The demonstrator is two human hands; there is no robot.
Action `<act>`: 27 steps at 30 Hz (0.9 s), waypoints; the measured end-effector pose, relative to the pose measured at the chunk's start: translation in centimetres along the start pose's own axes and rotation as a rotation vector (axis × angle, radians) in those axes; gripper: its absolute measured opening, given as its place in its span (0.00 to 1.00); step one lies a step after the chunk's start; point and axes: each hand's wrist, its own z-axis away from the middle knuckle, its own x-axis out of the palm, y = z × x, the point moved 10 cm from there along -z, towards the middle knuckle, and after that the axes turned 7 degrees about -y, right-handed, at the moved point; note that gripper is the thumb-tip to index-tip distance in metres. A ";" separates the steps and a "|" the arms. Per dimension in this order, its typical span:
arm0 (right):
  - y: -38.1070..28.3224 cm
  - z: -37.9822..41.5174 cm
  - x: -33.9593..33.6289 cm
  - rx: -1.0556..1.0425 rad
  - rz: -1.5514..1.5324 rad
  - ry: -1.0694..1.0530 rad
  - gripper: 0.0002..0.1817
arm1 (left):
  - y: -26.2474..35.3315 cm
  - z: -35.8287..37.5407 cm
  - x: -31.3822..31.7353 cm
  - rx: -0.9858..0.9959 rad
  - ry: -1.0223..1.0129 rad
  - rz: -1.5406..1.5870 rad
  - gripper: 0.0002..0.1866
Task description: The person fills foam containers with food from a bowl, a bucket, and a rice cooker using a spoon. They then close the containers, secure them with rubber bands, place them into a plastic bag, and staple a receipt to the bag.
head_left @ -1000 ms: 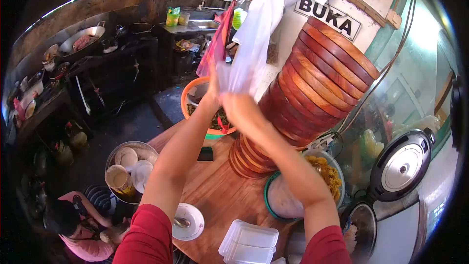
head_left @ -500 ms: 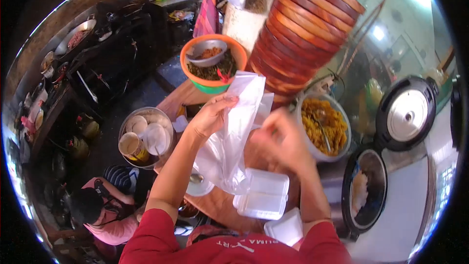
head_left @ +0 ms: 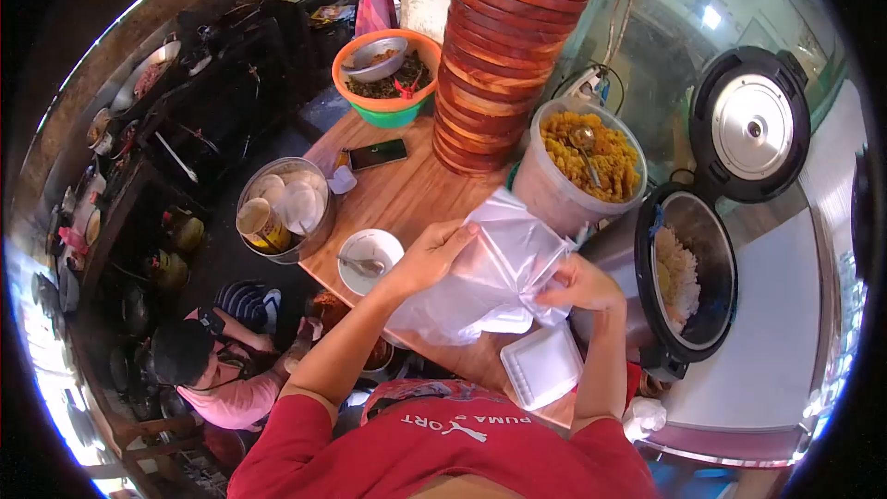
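Observation:
A thin, translucent white plastic sheet (head_left: 511,254) is stretched out over the near part of the wooden table. My left hand (head_left: 431,259) pinches its left edge between thumb and fingers. At the sheet's right side, my right hand (head_left: 591,286) grips a bunched part of it. Beneath the plastic, the edge of a white foam container partly shows; most of it is hidden. Another white foam box (head_left: 543,368) lies at the table's front edge, just below my right hand. Left of my left hand stands a white bowl (head_left: 371,248) with a spoon in it.
A tub of yellow rice (head_left: 591,152), a tall stack of wooden plates (head_left: 508,46) and an open rice cooker (head_left: 688,277) line the right and back. A phone (head_left: 377,154), a metal pot (head_left: 319,231) and an orange basin (head_left: 427,91) are leftward. A person (head_left: 226,379) crouches lower left.
My right hand, blurred and off the plastic before, now grips its right side. The bunched, hanging sheet is spread wider, lower and over the foam container. The camera view has shifted.

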 end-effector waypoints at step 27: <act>18.3 7.0 13.7 -0.045 -0.350 0.524 0.12 | -18.2 19.5 8.6 -0.604 0.463 0.883 0.12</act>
